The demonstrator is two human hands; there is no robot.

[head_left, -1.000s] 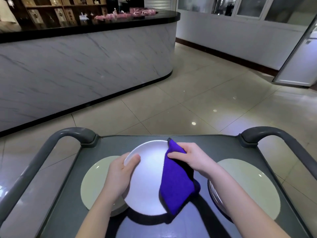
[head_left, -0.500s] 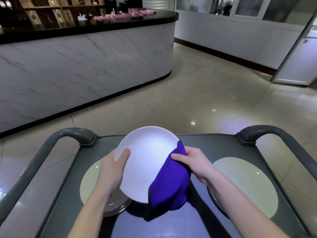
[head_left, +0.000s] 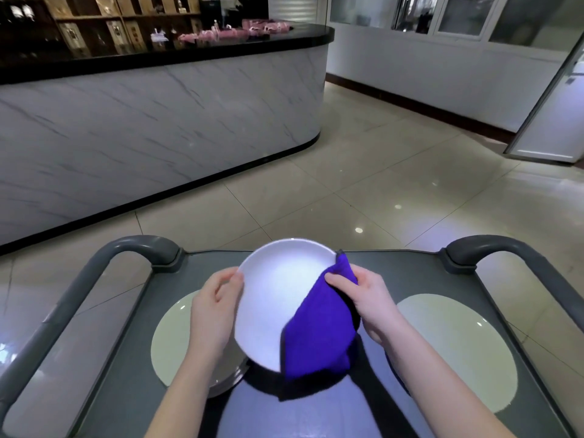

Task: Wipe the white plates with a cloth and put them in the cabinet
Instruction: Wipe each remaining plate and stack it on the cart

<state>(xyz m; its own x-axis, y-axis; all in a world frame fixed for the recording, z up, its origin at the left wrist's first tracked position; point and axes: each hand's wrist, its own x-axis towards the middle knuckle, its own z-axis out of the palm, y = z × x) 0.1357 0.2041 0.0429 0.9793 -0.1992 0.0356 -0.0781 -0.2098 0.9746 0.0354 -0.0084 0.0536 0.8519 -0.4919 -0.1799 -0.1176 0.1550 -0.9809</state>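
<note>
Above the grey cart top at lower centre of the frame, the white plate tilted toward the camera, its left rim gripped by the left hand, its right rim pinched through the purple cloth by the right hand, so the bare plate face lay left of the cloth

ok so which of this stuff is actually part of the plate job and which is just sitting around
Part of the job: white plate held by the left hand; purple cloth gripped by the right hand; left plate stack and right plate stack on the cart.

Just lying about: marble counter; pink items on it; shelves behind.
</note>
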